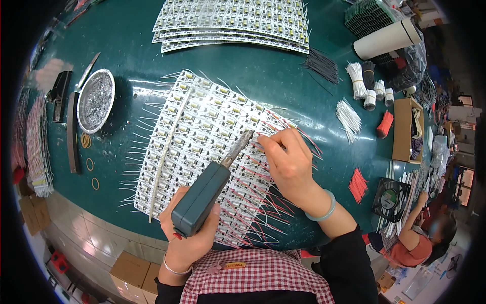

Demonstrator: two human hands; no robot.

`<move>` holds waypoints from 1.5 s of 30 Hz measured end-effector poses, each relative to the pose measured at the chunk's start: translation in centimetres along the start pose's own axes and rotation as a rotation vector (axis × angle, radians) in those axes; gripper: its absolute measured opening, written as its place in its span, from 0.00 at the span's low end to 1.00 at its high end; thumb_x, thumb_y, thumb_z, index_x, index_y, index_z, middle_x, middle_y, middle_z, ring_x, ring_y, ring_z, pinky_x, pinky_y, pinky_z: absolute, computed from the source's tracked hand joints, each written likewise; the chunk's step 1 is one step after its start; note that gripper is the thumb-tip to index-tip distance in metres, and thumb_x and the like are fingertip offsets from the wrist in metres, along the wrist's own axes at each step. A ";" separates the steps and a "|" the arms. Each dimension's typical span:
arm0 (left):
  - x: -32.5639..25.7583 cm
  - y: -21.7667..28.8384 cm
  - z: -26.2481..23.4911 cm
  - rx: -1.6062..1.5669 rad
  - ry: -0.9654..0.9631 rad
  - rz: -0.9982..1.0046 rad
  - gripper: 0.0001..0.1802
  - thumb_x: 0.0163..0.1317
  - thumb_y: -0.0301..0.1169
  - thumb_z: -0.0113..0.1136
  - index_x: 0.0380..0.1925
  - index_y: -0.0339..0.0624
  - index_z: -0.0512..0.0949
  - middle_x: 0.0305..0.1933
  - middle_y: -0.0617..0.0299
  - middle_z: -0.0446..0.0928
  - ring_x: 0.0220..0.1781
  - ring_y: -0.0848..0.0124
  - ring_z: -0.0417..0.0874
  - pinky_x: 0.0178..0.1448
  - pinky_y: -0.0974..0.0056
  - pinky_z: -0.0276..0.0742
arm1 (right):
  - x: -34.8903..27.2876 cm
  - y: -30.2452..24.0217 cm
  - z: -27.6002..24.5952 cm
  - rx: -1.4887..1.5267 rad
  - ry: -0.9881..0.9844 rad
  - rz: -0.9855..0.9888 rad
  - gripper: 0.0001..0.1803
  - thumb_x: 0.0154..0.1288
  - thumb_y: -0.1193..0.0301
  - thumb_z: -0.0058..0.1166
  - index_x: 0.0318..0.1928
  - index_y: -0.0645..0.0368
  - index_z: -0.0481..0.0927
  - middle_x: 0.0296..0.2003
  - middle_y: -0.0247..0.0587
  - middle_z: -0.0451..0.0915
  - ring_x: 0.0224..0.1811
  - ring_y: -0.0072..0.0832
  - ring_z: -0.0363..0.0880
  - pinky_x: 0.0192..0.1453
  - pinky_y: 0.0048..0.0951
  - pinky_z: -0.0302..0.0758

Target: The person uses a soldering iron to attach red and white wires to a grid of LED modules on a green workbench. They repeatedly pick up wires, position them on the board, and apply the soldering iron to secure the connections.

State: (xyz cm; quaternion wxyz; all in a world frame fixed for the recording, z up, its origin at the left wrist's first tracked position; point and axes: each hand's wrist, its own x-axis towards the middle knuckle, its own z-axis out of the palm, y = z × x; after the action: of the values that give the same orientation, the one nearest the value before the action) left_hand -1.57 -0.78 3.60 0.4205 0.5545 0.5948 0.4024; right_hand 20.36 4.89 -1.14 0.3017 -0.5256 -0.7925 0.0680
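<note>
My left hand [195,230] is wrapped around a dark green soldering gun [201,198]. Its grey metal tip [247,136] points up and right, onto a sheet of white circuit boards [202,126]. Just right of the tip, my right hand [286,159] has thumb and forefinger pinched together at the sheet; what is between them is too small to make out. Red wires [248,202] and white wires stick out along the sheet's right side, and white wires [134,169] fringe its left. A pale strip [169,157] lies lengthwise across the boards.
More board sheets [228,25] are stacked at the far side. To the left stands a round metal bowl [96,101] of solder scraps. On the right are wire bundles [356,81], red wires [358,185], a cardboard box [407,129] and a black fan [391,199]. Another person [417,243] sits at the right.
</note>
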 end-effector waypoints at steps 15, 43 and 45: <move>0.0 0.0 0.0 0.014 -0.008 0.030 0.09 0.50 0.18 0.66 0.34 0.29 0.81 0.31 0.57 0.78 0.27 0.75 0.76 0.31 0.70 0.71 | -0.1 0.3 0.2 0.041 0.019 0.003 0.16 0.46 0.85 0.55 0.39 0.66 0.80 0.32 0.44 0.72 0.34 0.38 0.74 0.35 0.35 0.74; -0.4 0.0 -0.3 0.043 0.006 0.050 0.12 0.49 0.17 0.66 0.36 0.26 0.81 0.34 0.53 0.80 0.29 0.70 0.79 0.33 0.68 0.73 | -0.1 0.3 0.1 0.031 0.010 -0.014 0.15 0.46 0.84 0.55 0.39 0.67 0.80 0.33 0.44 0.73 0.34 0.39 0.74 0.37 0.34 0.74; -0.4 0.0 -0.2 0.023 0.001 0.031 0.12 0.49 0.17 0.66 0.36 0.27 0.81 0.34 0.53 0.80 0.29 0.70 0.79 0.33 0.68 0.73 | -0.1 0.3 0.1 0.033 0.003 -0.004 0.15 0.46 0.84 0.55 0.40 0.67 0.80 0.33 0.44 0.73 0.34 0.39 0.74 0.37 0.34 0.74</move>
State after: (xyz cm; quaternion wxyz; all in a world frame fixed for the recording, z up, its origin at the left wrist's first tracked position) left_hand -1.72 -1.16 3.64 0.4076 0.5684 0.5907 0.4022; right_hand 20.54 4.89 -1.39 0.3115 -0.5193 -0.7918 0.0796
